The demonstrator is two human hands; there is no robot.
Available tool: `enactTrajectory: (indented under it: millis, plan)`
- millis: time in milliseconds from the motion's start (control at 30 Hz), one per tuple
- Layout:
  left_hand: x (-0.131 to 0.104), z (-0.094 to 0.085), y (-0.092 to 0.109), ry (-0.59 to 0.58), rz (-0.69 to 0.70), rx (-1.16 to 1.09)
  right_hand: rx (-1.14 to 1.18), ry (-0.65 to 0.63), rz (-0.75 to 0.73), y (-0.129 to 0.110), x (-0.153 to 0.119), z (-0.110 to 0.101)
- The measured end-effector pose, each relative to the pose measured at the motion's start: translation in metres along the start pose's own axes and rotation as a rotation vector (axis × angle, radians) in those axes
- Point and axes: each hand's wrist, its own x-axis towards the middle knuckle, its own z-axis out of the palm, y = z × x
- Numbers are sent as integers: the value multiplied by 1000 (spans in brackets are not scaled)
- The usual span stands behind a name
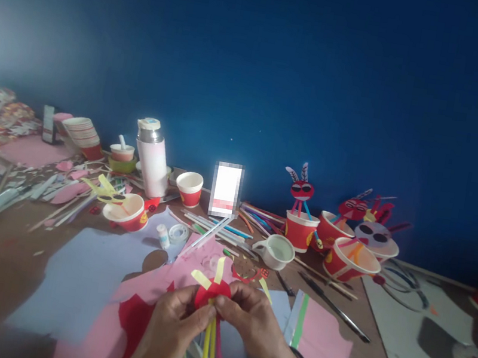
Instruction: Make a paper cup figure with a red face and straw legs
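Near the bottom centre, a red paper piece [213,291] with two pale yellow strips sticking up from its top is held between both hands. My left hand [178,320] pinches its left side, thumb at the lower edge. My right hand [250,320] grips the right side, its thumb pressed on the lower part. Yellow and magenta pipe-like stems [213,350] hang down from beneath the thumbs. How the stems join the red piece is hidden by the thumbs. Pink paper [159,281] and blue paper [78,274] lie under and around the hands.
Behind the hands are a white mug [278,253], a tape roll [178,233], a small bottle [162,236] and straws. Red cups [298,231] with paper figures stand at the right. A thermos [152,162] and paper scraps are at the left; a blue wall rises behind.
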Motion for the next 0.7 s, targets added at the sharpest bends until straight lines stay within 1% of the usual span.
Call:
enactTrajectory:
  millis: [100, 333, 467, 533, 600, 667, 700]
  plan:
    - [2, -3, -4, -37, -19, -7, 30, 4, -18, 0, -1, -1]
    - [4, -6, -4, -122, -18, -29, -28, 62, -67, -4, -2, 1]
    - [3, -6, -2, -186, -52, -123, -68, 68, -68, -8, -2, 0]
    - [3, -5, -2, -160, -101, -232, -85, 77, -58, -9, -2, -1]
    - [4, -4, -1, -95, -151, -334, -80, 76, -48, -10, -3, -2]
    - [5, -4, 0, -63, -188, -380, -59, 66, -44, -10, -3, -3]
    - [5, -5, 0, -72, -191, -371, -50, 63, -43, -10, -3, -3]
